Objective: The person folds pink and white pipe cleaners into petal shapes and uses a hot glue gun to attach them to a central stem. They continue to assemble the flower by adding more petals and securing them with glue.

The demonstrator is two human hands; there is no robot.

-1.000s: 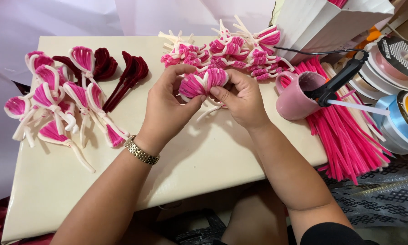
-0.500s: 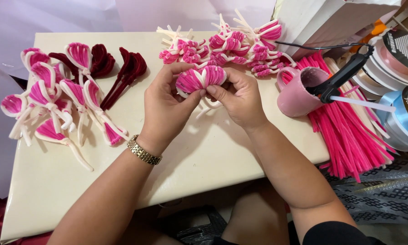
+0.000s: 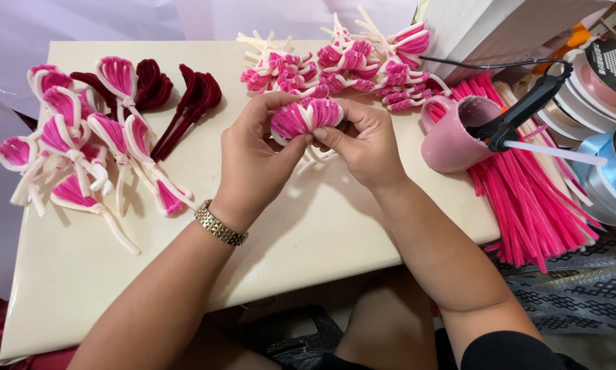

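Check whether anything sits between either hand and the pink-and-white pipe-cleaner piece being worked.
Nothing visible does. The left hand and right hand both already pinch the pink-and-white pipe-cleaner piece directly, held above the table, apart from the other pieces.

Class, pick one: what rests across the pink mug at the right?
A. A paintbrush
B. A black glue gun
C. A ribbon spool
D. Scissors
B: a black glue gun lies across the rim of the pink mug, its cord trailing back along the table.
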